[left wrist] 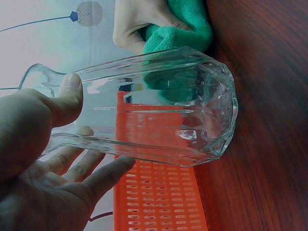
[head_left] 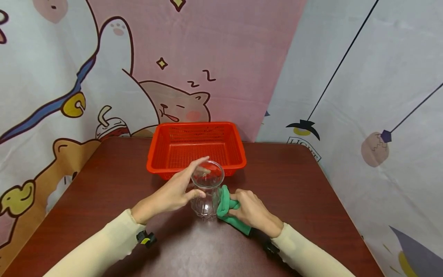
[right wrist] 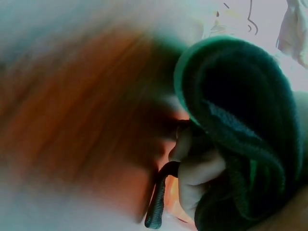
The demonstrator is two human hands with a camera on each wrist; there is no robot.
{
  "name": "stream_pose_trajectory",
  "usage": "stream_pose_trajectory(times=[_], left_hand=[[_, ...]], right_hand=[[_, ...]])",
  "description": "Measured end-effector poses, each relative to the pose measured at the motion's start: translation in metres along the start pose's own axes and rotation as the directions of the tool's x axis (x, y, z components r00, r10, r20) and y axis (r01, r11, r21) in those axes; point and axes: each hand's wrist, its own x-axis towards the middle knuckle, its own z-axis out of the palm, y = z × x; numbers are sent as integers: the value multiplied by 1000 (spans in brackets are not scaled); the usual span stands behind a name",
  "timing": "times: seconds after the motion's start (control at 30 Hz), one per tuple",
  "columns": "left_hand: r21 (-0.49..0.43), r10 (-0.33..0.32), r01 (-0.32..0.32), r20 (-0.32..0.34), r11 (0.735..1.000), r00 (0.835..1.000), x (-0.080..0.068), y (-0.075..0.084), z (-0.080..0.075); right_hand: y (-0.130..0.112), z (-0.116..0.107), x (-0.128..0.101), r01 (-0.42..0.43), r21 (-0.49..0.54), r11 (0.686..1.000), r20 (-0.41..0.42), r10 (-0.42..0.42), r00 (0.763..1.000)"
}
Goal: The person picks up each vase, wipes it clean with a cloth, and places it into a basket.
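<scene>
A clear glass vase [head_left: 207, 190] stands upright on the dark wooden table [head_left: 311, 184], just below the middle of the head view; its long axis runs vertical, its open mouth pointing up and its base resting on the table; in the left wrist view the same vase [left wrist: 154, 115] lies across the frame, mouth at the left edge and base at the right against the wood. The glass is transparent and ribbed in flat facets along its body, with a narrower neck and a flared rim; the orange of the basket and the green of the cloth show through it.

The left hand [head_left: 173, 192] holds the vase near its top; its fingers [left wrist: 72, 96] are curled about the rim, thumb on one side and the others on the far side. The right hand [head_left: 254, 211] sits just right of the vase, its fingers clenched round a bunched green cloth [head_left: 226, 207]; the cloth presses against the lower side of the glass; the right wrist view is blurred and shows little beyond the folded cloth [right wrist: 240, 134] in the hand.

An orange-red slotted basket [head_left: 197, 127] stands just behind the vase, toward the upper middle of the frame; cartoon-printed sheets hang behind the table.
</scene>
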Motion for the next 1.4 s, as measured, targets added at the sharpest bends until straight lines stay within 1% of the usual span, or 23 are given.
stream_pose_trajectory(times=[0.23,0.33,0.47,0.67,0.87,1.17,1.4], left_hand=[[3,-2,2,8,1000,1000,0,0,0],[18,12,-12,10,1000,1000,1,-1,0],[20,19,-19,7,1000,1000,1,-1,0],[23,5,-5,12,1000,1000,0,1,-1],[26,6,-6,2,1000,1000,0,0,0],[21,13,-13,-3,1000,1000,0,-1,1],[24,18,-18,3,1000,1000,0,-2,0]], right_hand=[[2,1,-1,27,21,999,-32,-26,999],[3,1,-1,43,31,999,-41,-41,998],[3,0,-1,45,54,998,-47,-43,998],[1,-3,-1,45,82,996,-58,-40,998],[-2,-5,1,59,135,989,-72,-49,996],[-6,-10,4,88,188,978,-124,-65,990],[-10,-16,7,91,245,965,-145,-56,988]])
